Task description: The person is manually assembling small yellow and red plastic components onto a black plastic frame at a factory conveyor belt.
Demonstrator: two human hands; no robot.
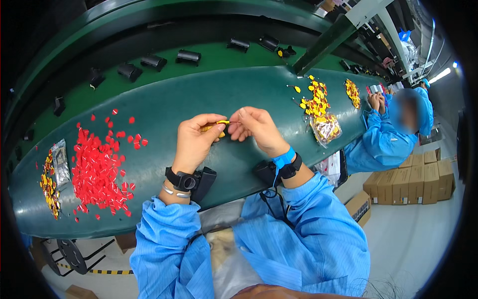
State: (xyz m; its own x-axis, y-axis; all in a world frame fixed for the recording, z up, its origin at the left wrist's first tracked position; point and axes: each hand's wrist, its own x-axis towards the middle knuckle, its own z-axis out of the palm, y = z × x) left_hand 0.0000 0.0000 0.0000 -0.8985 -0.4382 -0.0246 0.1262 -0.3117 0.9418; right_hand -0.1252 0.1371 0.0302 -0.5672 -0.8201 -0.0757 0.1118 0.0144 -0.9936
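Over the worktop (254,87), the left hand (195,138) tightly pinches a small yellow piece (223,122), the right hand (262,129) its thin dark tail (234,122).

2 hands (195,137) (263,130), 1 red pile (97,172), 3 yellow-red piles (49,188) (316,102) (352,93), 2 tabletop bags (60,163) (326,129)

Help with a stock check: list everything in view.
Table: one, green, centre
Red pieces: many, red, table left
Mixed piles: three, yellow-and-red, one left, two right
Bags: two, clear, table left and right
Moulded parts: several, black, beyond table
Boxes: several, brown, floor right
Stool: one, black, lower left
Co-worker: one, blue clothing, right
Pinched piece: at least one, yellow, centre
Wrist straps: two, black, both wrists
Left hand: one, bare, centre
Right hand: one, bare, centre
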